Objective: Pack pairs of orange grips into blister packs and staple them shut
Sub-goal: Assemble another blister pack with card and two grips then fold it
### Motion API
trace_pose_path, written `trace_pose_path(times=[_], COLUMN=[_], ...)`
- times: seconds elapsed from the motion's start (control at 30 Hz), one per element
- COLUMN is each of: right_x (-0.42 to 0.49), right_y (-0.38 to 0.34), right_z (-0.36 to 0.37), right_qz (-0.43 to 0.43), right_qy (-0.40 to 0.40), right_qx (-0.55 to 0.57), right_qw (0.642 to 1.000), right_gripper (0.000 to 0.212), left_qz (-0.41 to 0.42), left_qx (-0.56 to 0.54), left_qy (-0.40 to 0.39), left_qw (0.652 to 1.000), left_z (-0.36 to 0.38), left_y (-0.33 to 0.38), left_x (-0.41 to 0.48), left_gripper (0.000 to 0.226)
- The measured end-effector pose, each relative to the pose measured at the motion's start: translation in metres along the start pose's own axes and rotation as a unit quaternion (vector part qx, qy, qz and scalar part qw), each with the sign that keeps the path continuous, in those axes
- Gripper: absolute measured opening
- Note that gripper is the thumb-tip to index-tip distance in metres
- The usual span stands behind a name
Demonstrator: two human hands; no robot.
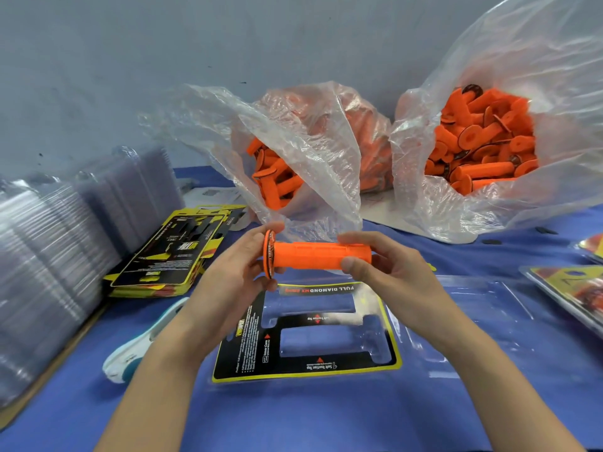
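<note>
I hold one orange grip [313, 255] level above the table, flange end to the left. My left hand [235, 269] grips the flange end; my right hand [388, 265] pinches the other end between thumb and fingers. Below them lies an open clear blister pack [456, 321] with a black and yellow insert card [241, 360] in its left half; both of its grip cavities hold nothing. Two clear plastic bags full of orange grips stand behind, one in the middle [293, 151] and one at the right [483, 141].
A tall stack of clear blister shells [49, 256] fills the left side. Next to it lies a pile of insert cards [169, 252]. A white and teal stapler [137, 350] rests by my left forearm. Finished packs [574, 288] lie at the right edge. Blue cloth [326, 419] covers the table.
</note>
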State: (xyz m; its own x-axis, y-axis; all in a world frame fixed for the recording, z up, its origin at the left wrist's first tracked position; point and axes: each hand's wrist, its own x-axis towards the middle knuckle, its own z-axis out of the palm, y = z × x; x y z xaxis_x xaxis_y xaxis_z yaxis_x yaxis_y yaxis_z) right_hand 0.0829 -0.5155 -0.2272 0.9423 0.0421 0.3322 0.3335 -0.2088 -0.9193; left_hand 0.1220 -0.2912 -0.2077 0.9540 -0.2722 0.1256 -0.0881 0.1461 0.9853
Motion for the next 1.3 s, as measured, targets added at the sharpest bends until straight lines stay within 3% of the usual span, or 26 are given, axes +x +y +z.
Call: trace_pose_path(times=[0.2,0.33,0.47,0.63,0.8,0.93,1.13,1.23,1.3], right_x=[-0.003,-0.004,-0.005,-0.005,-0.006,-0.007,-0.007,-0.007,-0.007], right_y=[-0.001,-0.004,-0.005,-0.004,-0.005,-0.001,0.009,0.014,0.016], right_z=[0.001,0.0,-0.002,-0.003,0.001,0.008,0.007,0.006,0.005], right_qz=[0.01,0.011,0.022,0.038,0.044,0.05,0.057,0.052,0.051], right_qy=[0.008,0.011,0.011,0.007,0.027,0.025,-0.008,-0.01,-0.005], right_qx=[-0.003,-0.012,0.002,0.006,0.024,-0.033,-0.081,-0.103,-0.116], right_qw=[1.0,1.0,1.0,0.999,0.998,0.998,0.995,0.993,0.992], right_gripper=[0.023,0.025,0.03,0.03,0.037,0.04,0.028,0.02,0.02], left_qz=[-0.012,0.046,0.074,0.054,0.045,0.008,-0.017,-0.017,-0.011], left_qx=[0.043,0.161,0.198,0.214,0.23,0.221,0.231,0.256,0.293], left_qy=[-0.014,-0.022,-0.025,-0.043,-0.009,0.004,0.029,0.005,-0.039], left_qw=[0.999,0.986,0.977,0.974,0.972,0.975,0.972,0.967,0.955], left_z=[-0.004,-0.01,-0.012,-0.017,-0.016,-0.014,-0.017,-0.022,-0.027], left_y=[-0.002,-0.004,-0.003,-0.005,-0.006,-0.009,-0.015,-0.015,-0.015], left_x=[-0.003,-0.009,-0.012,-0.012,-0.012,-0.011,-0.008,-0.008,-0.011], left_gripper=[0.038,0.045,0.042,0.044,0.038,0.025,0.026,0.025,0.036])
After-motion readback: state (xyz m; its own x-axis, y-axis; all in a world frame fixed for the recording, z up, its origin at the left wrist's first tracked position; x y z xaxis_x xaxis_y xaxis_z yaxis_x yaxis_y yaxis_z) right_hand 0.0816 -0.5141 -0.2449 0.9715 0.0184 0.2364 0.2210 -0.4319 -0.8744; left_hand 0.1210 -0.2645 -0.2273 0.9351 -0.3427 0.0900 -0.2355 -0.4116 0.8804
